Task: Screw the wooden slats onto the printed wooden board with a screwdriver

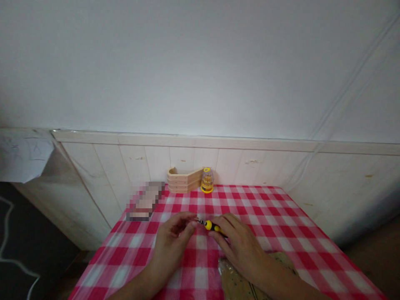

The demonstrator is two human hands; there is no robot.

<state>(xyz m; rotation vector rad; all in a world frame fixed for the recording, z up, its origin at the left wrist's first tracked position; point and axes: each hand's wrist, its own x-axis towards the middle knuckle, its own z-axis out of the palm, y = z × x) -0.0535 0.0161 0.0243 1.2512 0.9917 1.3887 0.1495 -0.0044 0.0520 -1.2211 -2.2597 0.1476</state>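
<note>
A small precision screwdriver [212, 227] with a black and yellow handle and a silver shaft lies across the space between my hands, its metal end pointing left. My right hand [239, 241] is closed round the handle from above. At the metal end, my left hand [175, 235] is closed, with thumb and forefinger pinching the tip. Whether a separate small bit sits between those fingertips is too small to make out. Under my right wrist and forearm is a brown, clear-wrapped package [239, 285], partly hidden by the arm.
A red-and-white checked cloth [200, 254] covers the table, which meets a panelled wall [231, 166]. At the back stand a pale wooden holder [183, 182] and a clear, yellow-capped case of screwdriver bits [207, 181]. A pixelated flat object [146, 202] lies at the back left.
</note>
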